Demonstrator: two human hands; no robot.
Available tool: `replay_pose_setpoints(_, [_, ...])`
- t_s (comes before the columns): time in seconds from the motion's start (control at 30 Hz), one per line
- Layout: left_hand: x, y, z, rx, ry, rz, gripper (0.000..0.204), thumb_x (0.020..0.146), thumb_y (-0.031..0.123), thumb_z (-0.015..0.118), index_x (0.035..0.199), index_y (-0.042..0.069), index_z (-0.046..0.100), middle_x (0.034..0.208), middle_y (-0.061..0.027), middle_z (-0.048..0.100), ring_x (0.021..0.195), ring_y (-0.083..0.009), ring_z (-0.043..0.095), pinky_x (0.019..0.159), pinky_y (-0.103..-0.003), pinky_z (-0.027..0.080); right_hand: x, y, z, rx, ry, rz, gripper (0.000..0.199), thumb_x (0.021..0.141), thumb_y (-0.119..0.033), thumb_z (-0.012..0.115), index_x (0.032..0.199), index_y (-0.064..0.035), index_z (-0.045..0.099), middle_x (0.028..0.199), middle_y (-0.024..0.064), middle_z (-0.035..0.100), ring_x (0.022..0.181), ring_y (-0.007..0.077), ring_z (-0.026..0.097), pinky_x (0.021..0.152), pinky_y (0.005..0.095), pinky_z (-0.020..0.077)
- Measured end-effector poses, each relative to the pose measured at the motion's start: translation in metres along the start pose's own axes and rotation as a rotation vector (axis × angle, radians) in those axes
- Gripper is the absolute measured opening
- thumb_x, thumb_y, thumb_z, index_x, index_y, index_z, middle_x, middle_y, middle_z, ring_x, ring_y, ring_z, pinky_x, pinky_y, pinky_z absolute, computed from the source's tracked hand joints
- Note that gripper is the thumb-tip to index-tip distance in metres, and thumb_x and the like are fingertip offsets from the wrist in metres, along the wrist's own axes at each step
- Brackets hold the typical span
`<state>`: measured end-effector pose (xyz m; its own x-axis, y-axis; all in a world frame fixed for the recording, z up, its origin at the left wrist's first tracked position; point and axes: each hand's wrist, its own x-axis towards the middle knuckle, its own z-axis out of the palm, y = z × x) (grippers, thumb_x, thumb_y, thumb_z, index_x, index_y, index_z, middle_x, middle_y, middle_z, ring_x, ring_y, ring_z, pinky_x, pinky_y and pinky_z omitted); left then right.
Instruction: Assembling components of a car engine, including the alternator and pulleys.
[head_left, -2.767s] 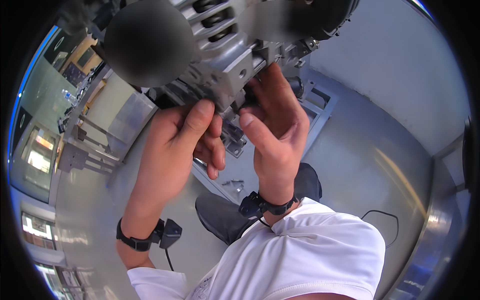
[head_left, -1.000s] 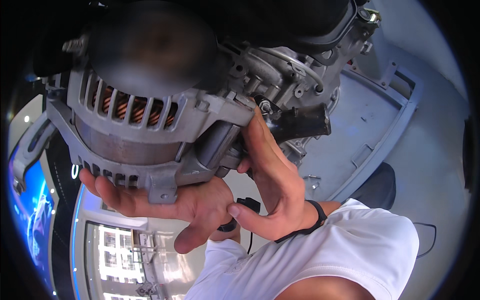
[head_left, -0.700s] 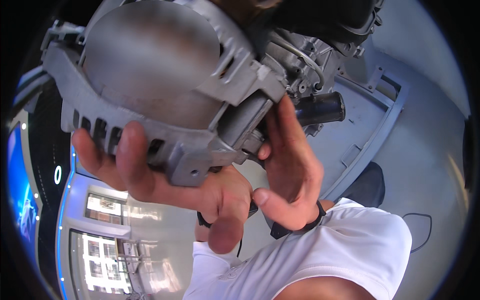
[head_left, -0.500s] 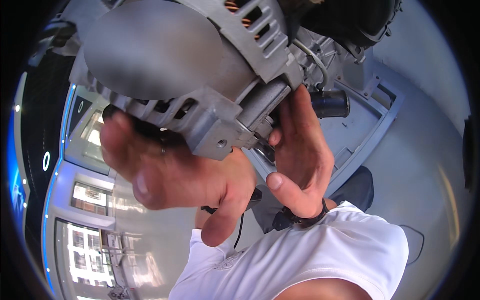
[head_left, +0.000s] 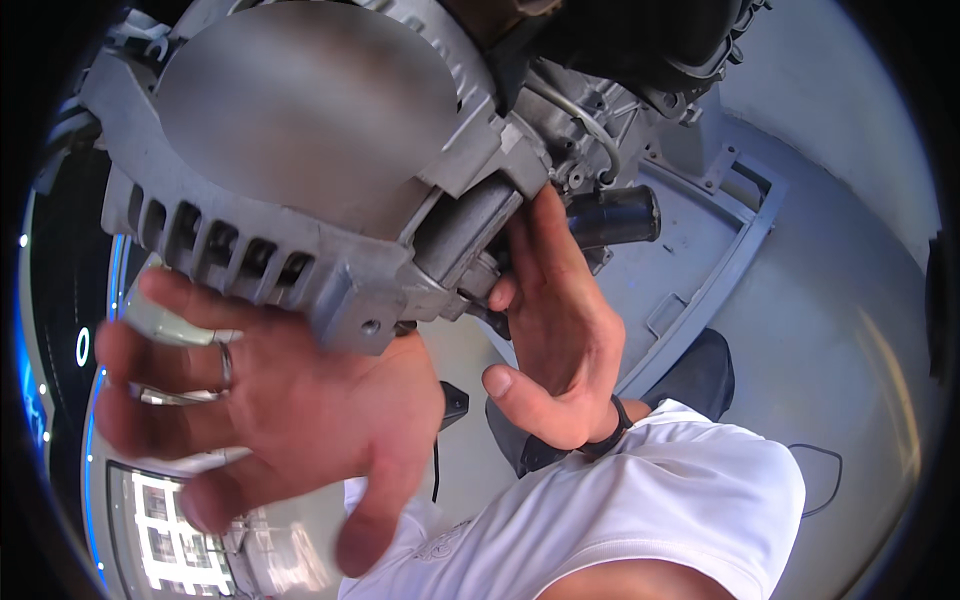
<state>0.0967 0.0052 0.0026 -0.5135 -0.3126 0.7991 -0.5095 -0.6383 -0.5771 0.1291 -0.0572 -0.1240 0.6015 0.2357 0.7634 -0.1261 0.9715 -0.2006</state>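
Note:
A grey metal alternator (head_left: 340, 240) with slotted vents fills the upper left, close to me; a blurred oval covers part of it. Just below its vented edge, my left hand (head_left: 290, 390) is open, fingers spread, with a ring on one finger and nothing held. Whether it touches the housing I cannot tell. My right hand (head_left: 565, 330) rests along the alternator's right side, its fingers stretched upward and fingertips against or behind the housing. Its thumb stands apart, and a dark band (head_left: 607, 428) circles the wrist.
Behind the alternator are engine parts with a curved metal pipe (head_left: 590, 120) and a short black tube (head_left: 620, 215). A large black part (head_left: 630, 40) overhangs at the top. A grey-blue metal stand frame (head_left: 700, 290) is at right. A thin dark cable (head_left: 838, 475) lies on the floor.
My left hand has swung left and down from the alternator, its fingers spreading wider. The alternator and my right hand appear shifted left in view, with that hand's pose much the same.

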Motion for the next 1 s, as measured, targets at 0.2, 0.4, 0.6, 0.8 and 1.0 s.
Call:
replay_pose_setpoints(0.2, [0.005,-0.005,-0.023,-0.069,-0.313,0.005,0.073,0.093,0.065,0.021,0.112,0.000,0.050,0.114,-0.0296,0.051,0.107,-0.0523,0.050,0.100,-0.069,0.034,0.002,-0.010,-0.006,0.042,-0.009,0.092,0.091,0.077,-0.002,0.066,0.150,0.0097,0.013,0.161,0.0231,0.006,0.149,0.0346,0.013,0.098,0.0333,0.0372])
replay_pose_setpoints(0.4, [0.002,-0.002,-0.020,0.142,-0.340,0.093,0.074,0.093,0.064,0.016,0.108,0.000,0.050,0.108,-0.0315,0.053,0.102,-0.0507,0.054,0.095,-0.067,0.041,0.005,-0.014,-0.015,-0.012,-0.100,0.095,0.092,0.078,-0.003,0.065,0.151,0.0095,0.011,0.161,0.0222,0.007,0.148,0.0338,0.015,0.100,0.0340,0.0378])
replay_pose_setpoints(0.6, [0.008,-0.013,-0.035,0.064,-0.499,0.153,0.074,0.095,0.063,0.018,0.118,-0.001,0.046,0.115,-0.0319,0.049,0.106,-0.0475,0.051,0.095,-0.066,0.041,0.002,-0.009,-0.008,-0.020,-0.027,0.076,0.091,0.080,-0.007,0.068,0.151,0.0077,0.014,0.161,0.0208,0.008,0.148,0.0291,0.018,0.100,0.0320,0.0366])
replay_pose_setpoints(0.8, [-0.015,0.038,-0.053,0.344,-0.447,-0.111,0.044,0.096,0.049,0.046,0.105,0.006,0.051,0.091,-0.0126,0.054,0.081,-0.0290,0.057,0.070,-0.041,0.047,0.008,-0.020,0.001,-0.064,0.027,0.138,0.093,0.079,-0.006,0.070,0.151,0.0097,0.013,0.160,0.0207,0.016,0.147,0.0280,0.021,0.101,0.0317,0.0353])
replay_pose_setpoints(1.0, [-0.010,0.065,-0.077,0.590,-0.761,-1.065,0.026,0.097,0.021,0.056,0.083,-0.001,0.058,0.068,-0.0076,0.057,0.058,-0.0206,0.053,0.055,-0.032,0.042,0.007,-0.016,0.004,-0.098,0.026,0.107,0.094,0.078,-0.009,0.070,0.150,0.0104,0.014,0.157,0.0221,0.022,0.145,0.0260,0.025,0.101,0.0309,0.0344])
